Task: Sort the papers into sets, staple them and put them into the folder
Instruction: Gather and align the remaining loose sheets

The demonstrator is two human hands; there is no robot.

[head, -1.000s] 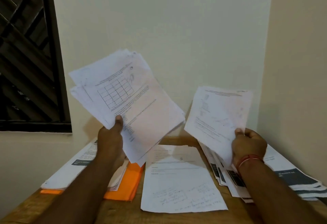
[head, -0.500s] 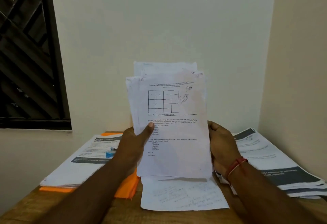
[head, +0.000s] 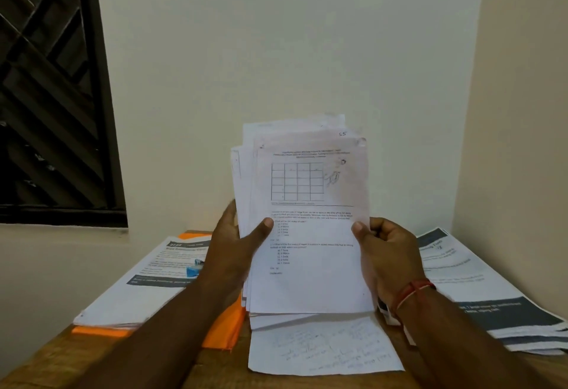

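I hold a sheaf of white printed papers (head: pixel 307 228) upright over the table; its top sheet shows a grid and lines of text. My left hand (head: pixel 233 250) grips its left edge with the thumb on the front. My right hand (head: pixel 387 253) grips the right edge, thumb also on the front. The sheaf's lower edge stands on a handwritten sheet (head: pixel 322 351) lying flat on the table. An orange folder (head: pixel 224 324) lies at the left under a stack of printed papers (head: pixel 147 290). A small blue object (head: pixel 193 270), perhaps a stapler, rests on that stack.
Another stack of printed papers with dark bands (head: pixel 491 296) lies at the right. The wooden table (head: pixel 46 364) stands in a corner between two cream walls. A dark window grille (head: pixel 46 96) fills the upper left.
One second ago each hand held a separate bunch of papers apart. The two bunches were then brought together into one upright sheaf, which both hands now hold by its sides.
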